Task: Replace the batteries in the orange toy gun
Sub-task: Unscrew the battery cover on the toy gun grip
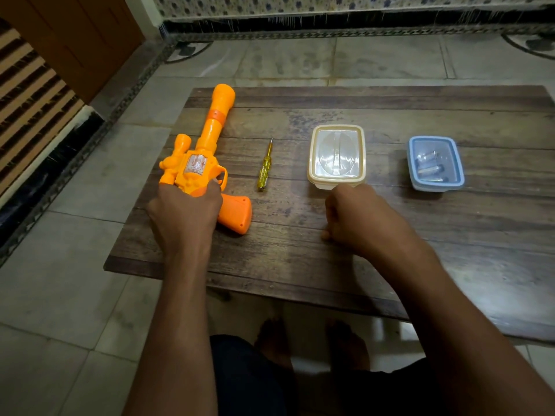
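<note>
Toy gun: the orange toy gun (207, 159) lay flat on the left part of the wooden counter (300, 259), its flared muzzle pointing away from the person and its handle angled toward the near right.
Look: bright orange plastic, with a darker orange ring round the long barrel, a small scope on its left side, a clear speckled drum window in the middle of the body, a looped trigger guard and a darker orange handle.
Left hand: the left hand (186, 217) gripped the gun where body met handle, fingers wrapped over it.
Right hand: the right hand (357, 217) rested on the counter as a closed fist, knuckles up, just short of the cream container; nothing showed in it.
Screwdriver: a yellow-handled screwdriver (265, 166) lay just right of the gun, tip pointing away, apart from both hands.
Cream container: a cream-rimmed plastic box (336, 156) with a clear lid sat mid-counter.
Blue container: a blue-rimmed box (435, 163) stood well to the right, with batteries (430, 169) dimly seen through its lid.
Hidden: the left hand covered the rear of the gun's body and the top of the handle; the battery count was hard to make out through the glare; the right fingertips were tucked under the fist; the counter's right edge ran out of frame.
</note>
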Tool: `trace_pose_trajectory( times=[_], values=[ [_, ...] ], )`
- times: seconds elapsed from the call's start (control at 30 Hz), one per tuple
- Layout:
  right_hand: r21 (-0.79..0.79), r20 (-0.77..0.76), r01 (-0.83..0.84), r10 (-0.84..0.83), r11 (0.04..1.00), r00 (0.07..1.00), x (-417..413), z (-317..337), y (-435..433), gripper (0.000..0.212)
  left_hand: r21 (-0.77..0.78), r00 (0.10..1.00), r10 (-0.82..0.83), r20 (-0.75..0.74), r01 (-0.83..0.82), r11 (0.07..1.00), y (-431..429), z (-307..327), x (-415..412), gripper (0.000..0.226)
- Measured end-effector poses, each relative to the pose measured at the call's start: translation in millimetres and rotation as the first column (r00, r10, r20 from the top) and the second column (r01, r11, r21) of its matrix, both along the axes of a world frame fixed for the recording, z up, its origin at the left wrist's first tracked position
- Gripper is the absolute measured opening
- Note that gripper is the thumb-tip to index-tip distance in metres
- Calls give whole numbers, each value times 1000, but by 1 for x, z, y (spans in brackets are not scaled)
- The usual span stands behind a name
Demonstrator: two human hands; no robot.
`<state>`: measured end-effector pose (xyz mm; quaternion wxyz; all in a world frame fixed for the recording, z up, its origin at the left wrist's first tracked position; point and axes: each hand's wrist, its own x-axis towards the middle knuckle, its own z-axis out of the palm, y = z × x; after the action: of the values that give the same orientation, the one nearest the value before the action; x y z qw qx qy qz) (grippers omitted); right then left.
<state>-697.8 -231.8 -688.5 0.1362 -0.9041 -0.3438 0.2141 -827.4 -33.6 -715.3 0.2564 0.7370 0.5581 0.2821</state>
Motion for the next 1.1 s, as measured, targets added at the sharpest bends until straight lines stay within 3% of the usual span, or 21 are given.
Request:
trace_pose_trajectory(
  times=[0.27, 0.53, 0.8, 0.93, 1.1],
  values=[
    [66, 3, 53, -53, 996, 999, -1, 3, 1, 27, 11, 1000, 9, 6, -9, 1000, 4, -5, -2, 62],
    [211, 34, 127, -138, 969, 990, 3, -2, 3, 9, 136, 992, 111, -52, -103, 985, -2, 7, 1, 39],
    [296, 111, 135, -175, 946, 978, 8, -6, 6, 16, 224, 994, 96, -55, -81, 971, -7, 12, 5, 32],
    [348, 111, 83, -129, 934, 985, 1, -6, 13, 18, 159, 997, 78, -16, -75, 984, -2, 3, 4, 29],
    [418, 116, 4, -58, 909, 992, -12, -13, 35, 14, -19, 983, 135, 127, -134, 991, 4, -8, 5, 44]
  ],
)
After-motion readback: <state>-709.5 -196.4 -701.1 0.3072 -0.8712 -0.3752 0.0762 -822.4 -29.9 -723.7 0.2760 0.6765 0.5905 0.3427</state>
